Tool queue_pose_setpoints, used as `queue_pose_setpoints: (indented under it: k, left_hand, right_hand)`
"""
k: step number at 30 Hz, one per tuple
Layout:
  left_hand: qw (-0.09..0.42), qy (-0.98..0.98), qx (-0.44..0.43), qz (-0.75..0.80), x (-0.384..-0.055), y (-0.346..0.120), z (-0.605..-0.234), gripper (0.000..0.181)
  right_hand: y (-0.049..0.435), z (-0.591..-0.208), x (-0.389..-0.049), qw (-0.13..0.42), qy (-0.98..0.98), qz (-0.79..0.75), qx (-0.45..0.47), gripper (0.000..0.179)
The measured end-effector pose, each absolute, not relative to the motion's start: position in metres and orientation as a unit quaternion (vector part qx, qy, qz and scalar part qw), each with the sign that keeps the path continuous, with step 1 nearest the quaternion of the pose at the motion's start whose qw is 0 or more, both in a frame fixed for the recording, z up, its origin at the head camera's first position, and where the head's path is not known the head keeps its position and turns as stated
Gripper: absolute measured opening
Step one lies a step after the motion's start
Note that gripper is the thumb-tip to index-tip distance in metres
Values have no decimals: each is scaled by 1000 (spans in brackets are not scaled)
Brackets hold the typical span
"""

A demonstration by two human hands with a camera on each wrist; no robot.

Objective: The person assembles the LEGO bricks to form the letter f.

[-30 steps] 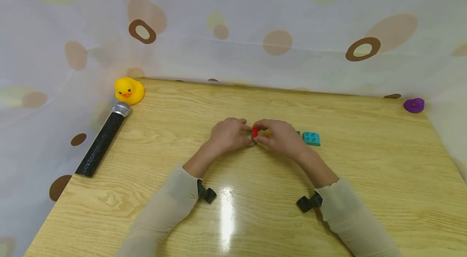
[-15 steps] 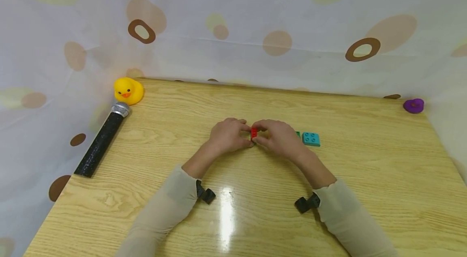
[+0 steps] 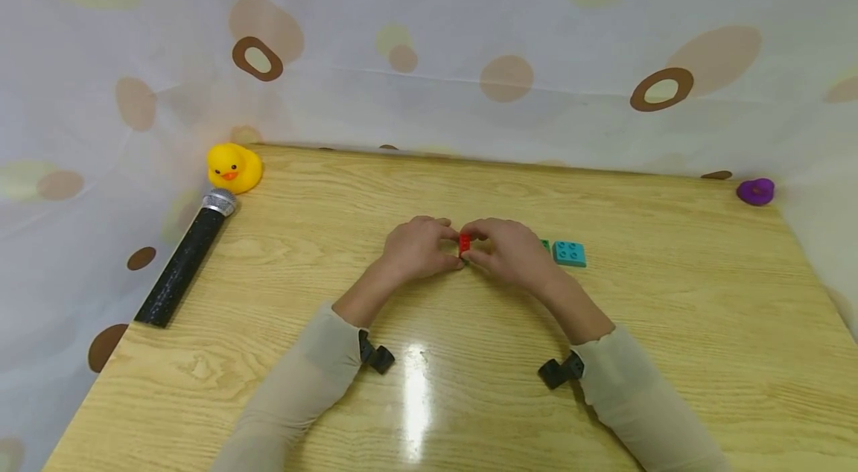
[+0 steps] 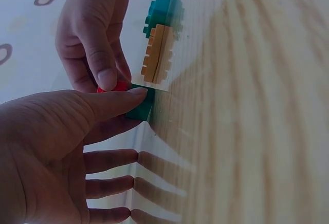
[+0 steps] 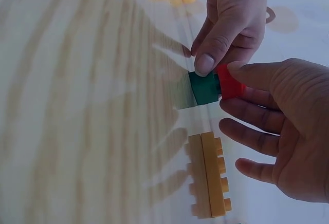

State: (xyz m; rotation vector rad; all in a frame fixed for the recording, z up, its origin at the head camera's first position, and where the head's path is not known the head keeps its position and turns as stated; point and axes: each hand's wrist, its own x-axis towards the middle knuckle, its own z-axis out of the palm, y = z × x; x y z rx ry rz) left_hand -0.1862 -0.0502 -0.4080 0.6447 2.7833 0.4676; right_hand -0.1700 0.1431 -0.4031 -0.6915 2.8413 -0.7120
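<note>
Between thumb and finger, my left hand (image 3: 418,247) grips a dark green brick (image 5: 204,88) that stands on the table. My right hand (image 3: 512,252) pinches a small red brick (image 3: 465,243) on the green one's studded top. In the right wrist view the red brick (image 5: 230,81) sits against the studs; whether it is fully pressed down I cannot tell. The fingertips of both hands are close together around the two bricks. An orange-yellow studded brick (image 5: 209,175) lies on the table by my right hand, hidden beneath that hand in the head view.
Right of my right hand lie a green brick (image 3: 545,245), mostly covered, and a teal brick (image 3: 570,254). A yellow rubber duck (image 3: 234,168) and a black microphone (image 3: 184,263) are at the table's left edge. A purple ring-like toy (image 3: 756,191) sits at the far right corner.
The red brick and right hand have shifted slightly left toward the left hand. Less of the green brick beneath shows now in the head view. The left hand stays nearly still.
</note>
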Motion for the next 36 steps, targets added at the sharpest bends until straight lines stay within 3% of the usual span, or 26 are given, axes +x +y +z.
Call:
queue_pose_setpoints:
  k: [36]
  left_hand:
    - [149, 948, 222, 175, -187, -54, -405, 49]
  right_hand:
    - [140, -403, -168, 3, 949, -170, -264, 33]
